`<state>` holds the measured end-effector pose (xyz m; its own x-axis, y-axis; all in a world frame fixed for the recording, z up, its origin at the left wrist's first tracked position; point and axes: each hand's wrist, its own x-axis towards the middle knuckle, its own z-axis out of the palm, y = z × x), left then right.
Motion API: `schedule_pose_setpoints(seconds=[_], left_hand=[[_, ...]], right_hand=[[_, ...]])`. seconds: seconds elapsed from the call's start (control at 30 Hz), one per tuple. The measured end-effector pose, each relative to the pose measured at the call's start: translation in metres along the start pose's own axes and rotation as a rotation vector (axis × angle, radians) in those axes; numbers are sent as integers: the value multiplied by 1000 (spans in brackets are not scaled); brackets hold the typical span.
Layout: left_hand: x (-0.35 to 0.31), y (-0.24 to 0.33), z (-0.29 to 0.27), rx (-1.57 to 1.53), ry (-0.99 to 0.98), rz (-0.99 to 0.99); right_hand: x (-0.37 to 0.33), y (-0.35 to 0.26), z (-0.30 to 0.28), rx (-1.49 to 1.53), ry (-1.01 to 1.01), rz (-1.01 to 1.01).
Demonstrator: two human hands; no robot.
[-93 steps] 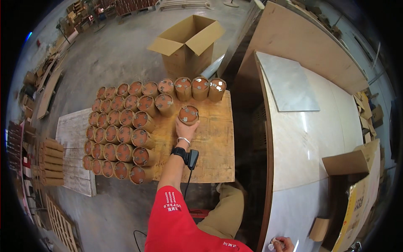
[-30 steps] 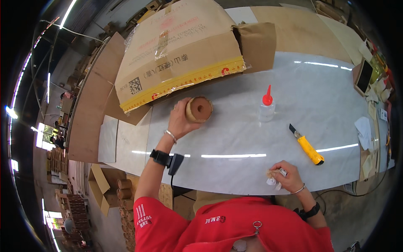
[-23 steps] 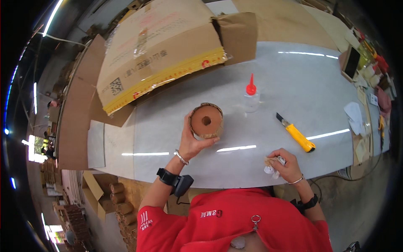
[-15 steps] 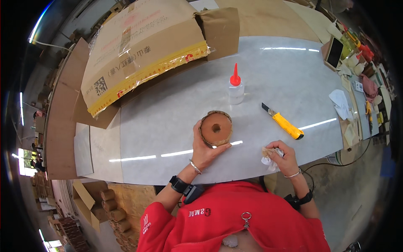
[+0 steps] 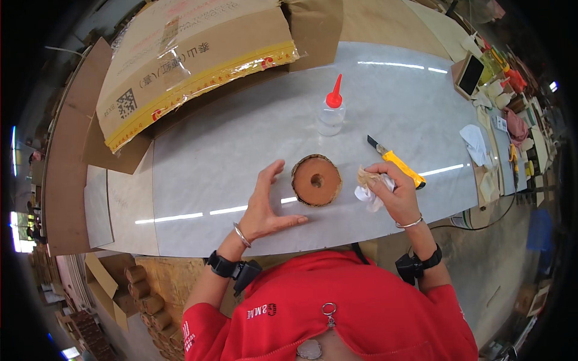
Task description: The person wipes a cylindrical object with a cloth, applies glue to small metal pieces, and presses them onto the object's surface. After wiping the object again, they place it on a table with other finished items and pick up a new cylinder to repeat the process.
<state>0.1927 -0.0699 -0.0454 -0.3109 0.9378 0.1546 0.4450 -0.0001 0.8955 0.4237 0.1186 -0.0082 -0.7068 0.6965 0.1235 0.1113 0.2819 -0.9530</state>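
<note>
A round reddish-brown piece with a hole in its middle and a rough, darker rim sits on the grey tabletop. Just left of it is my left hand, fingers and thumb spread wide with nothing in them, apart from the piece. In my right hand is a crumpled white and brownish tissue, pinched a little to the right of the piece. A yellow utility knife, blade out, lies just beyond that hand. Behind the piece stands a clear squeeze bottle with a red pointed nozzle.
A large cardboard box with yellow tape takes up the back left of the table. At the right edge are a phone, a white cloth and cluttered supplies. Below left, several brown cylinders are stacked beside an open carton.
My left hand has let go of the round piece and drawn back to the left, its fingers opening. My right hand has brought the tissue up and left, closer to the piece.
</note>
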Motion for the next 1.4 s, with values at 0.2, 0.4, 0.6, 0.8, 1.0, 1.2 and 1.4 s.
schedule_pose_setpoints(seconds=[0.2, 0.4, 0.6, 0.8, 1.0, 1.2, 1.4], left_hand=[[42, 2, 18, -187, -177, 26], [35, 15, 73, -202, 184, 82], [33, 7, 79, -92, 271, 148], [31, -1, 89, -173, 278, 174], [34, 4, 85, -186, 234, 124], [34, 6, 86, -92, 284, 187], [31, -6, 90, -78, 304, 226]], right_hand=[[18, -38, 26, -223, -42, -290], [35, -34, 49, -725, -10, -475], [42, -35, 76, -875, 78, -540], [48, -38, 69, -518, -129, -646], [48, -37, 41, -874, -124, -611], [52, -32, 65, -771, -25, -600], [40, -41, 76, -558, -211, -623]])
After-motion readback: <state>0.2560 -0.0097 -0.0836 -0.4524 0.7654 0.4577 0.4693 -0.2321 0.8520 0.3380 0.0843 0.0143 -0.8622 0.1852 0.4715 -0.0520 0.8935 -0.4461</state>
